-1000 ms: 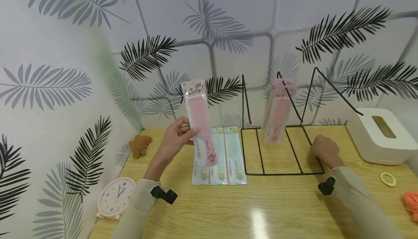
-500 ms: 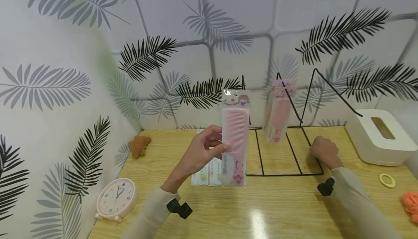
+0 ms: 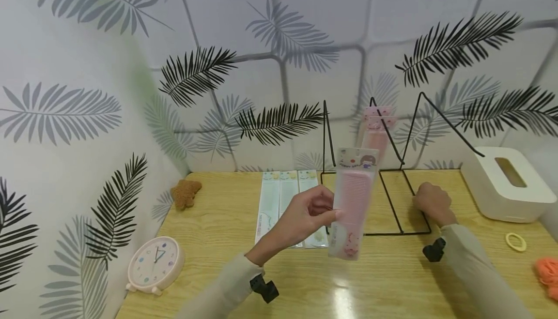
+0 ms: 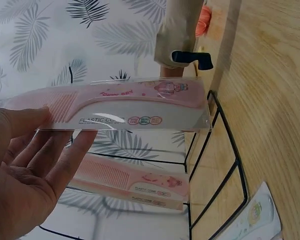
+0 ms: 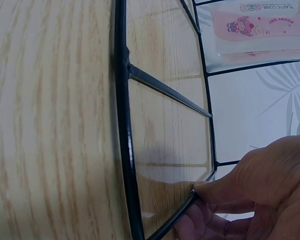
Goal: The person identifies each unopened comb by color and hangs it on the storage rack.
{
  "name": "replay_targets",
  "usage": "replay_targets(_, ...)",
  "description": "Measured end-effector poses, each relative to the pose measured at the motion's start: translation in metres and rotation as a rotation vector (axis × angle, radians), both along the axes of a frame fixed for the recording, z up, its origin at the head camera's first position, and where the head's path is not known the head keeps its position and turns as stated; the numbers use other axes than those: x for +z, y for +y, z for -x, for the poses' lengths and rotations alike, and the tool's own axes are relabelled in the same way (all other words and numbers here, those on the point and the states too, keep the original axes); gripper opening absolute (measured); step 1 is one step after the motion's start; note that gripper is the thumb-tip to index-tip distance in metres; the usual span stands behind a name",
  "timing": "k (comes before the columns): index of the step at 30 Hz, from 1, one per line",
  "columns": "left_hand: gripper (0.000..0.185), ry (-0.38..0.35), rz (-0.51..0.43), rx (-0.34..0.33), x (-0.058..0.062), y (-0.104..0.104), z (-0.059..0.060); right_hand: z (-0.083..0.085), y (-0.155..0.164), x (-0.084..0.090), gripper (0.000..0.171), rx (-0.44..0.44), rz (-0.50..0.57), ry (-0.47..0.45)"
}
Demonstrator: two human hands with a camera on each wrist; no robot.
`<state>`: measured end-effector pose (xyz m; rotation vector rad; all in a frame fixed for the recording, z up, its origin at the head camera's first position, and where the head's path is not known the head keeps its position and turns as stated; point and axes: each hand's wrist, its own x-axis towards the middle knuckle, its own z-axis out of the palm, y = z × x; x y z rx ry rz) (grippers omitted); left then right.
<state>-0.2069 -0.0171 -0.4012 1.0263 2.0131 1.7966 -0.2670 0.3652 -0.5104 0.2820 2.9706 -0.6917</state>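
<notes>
My left hand (image 3: 305, 218) pinches a packaged pink plastic comb (image 3: 355, 195) between thumb and fingers, upright in front of the black wire rack (image 3: 410, 234). In the left wrist view the comb's clear wrapper (image 4: 140, 106) shows printed lettering. Behind it, pink packaged combs (image 3: 376, 139) hang from one hook of the rack, partly hidden by the held comb. My right hand (image 3: 433, 204) grips the rack's right side bar; in the right wrist view the thumb (image 5: 215, 192) and fingers pinch that black wire. Three packaged green combs (image 3: 269, 195) lie side by side left of the rack, partly covered by my left hand.
A white tissue box (image 3: 507, 183) stands right of the rack. Near it lie a yellow ring (image 3: 516, 242) and something orange (image 3: 548, 273). On the left are a pink clock (image 3: 155, 264) and a small brown plush toy (image 3: 185, 193). A patterned wall rises behind the wooden table.
My left hand has carried the pink comb rightward and lower, from over the green combs to in front of the hanging pink ones. The right hand stays on the rack.
</notes>
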Motion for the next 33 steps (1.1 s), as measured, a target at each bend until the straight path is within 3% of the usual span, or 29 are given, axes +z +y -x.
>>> replay_targets(7,0.014,-0.030,0.018,-0.022,-0.017,0.025,0.000,0.002,0.002,-0.003,0.036,-0.013,-0.006,0.012)
replay_targets(15,0.013,-0.013,0.038,-0.026,-0.034,0.055,0.002,0.005,0.005,-0.005,0.029,-0.032,-0.033,0.008)
replay_targets(21,0.014,-0.064,0.034,-0.043,-0.039,0.075,0.004,0.005,0.006,-0.003,0.027,-0.027,-0.034,-0.002)
replay_targets(33,0.011,0.012,0.069,0.029,-0.048,0.091,0.015,0.005,0.005,-0.004,0.037,-0.029,-0.040,-0.005)
